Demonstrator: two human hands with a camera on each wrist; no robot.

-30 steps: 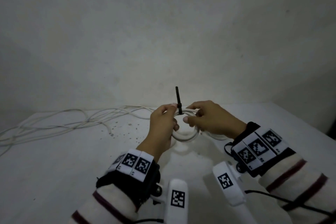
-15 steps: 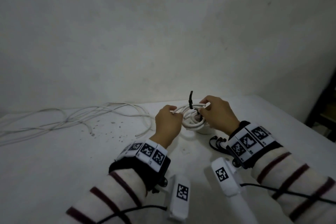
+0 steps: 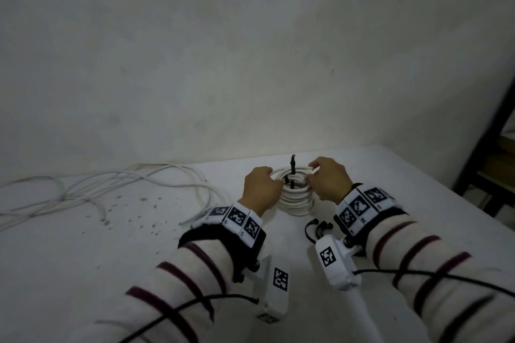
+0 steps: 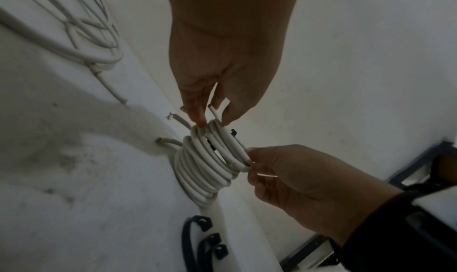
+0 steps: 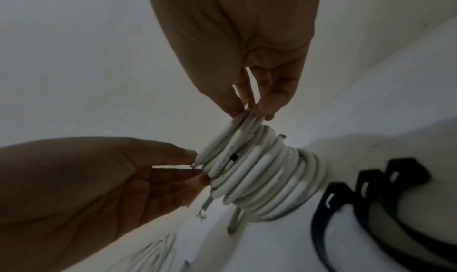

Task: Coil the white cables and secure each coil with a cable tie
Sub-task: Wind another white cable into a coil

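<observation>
Both hands, left (image 3: pixel 260 189) and right (image 3: pixel 328 182), pinch the top white coiled cable (image 3: pixel 295 175) on the stack near the surface's (image 3: pixel 83 245) far edge; black plastic tie (image 3: pixel 292 164) probably fastened.

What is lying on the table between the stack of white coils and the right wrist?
In the head view, spare black cable ties lie on the bare table between the stack of white coils and the right wrist.
</observation>
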